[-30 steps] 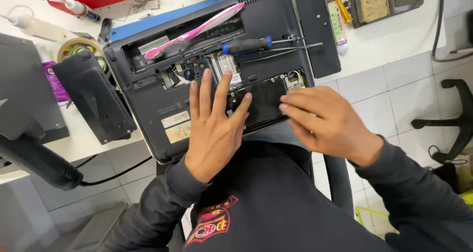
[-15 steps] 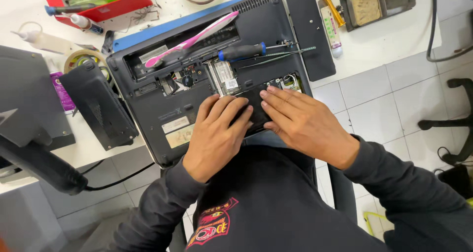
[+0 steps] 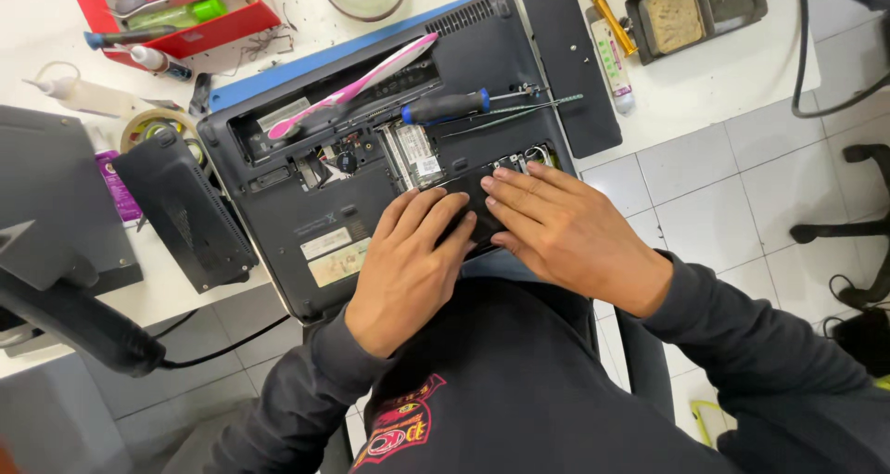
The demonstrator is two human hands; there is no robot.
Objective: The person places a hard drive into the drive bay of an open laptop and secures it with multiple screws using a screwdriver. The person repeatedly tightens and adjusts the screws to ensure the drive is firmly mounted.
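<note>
White worktop (image 3: 732,84) holds my open laptop (image 3: 278,205), turned bottom up. My left hand (image 3: 408,270) lies flat, fingers together, on its small black cover (image 3: 473,200). My right hand (image 3: 565,233) presses there too. That cover looks thin, light, easy to crack; hold its edges.

Left hand (image 3: 408,265) and right hand (image 3: 565,233) flat, fingers extended, fingertips nearly meeting.

One laptop (image 3: 315,205), one screwdriver (image 3: 445,108), one toothbrush (image 3: 352,89)
</note>
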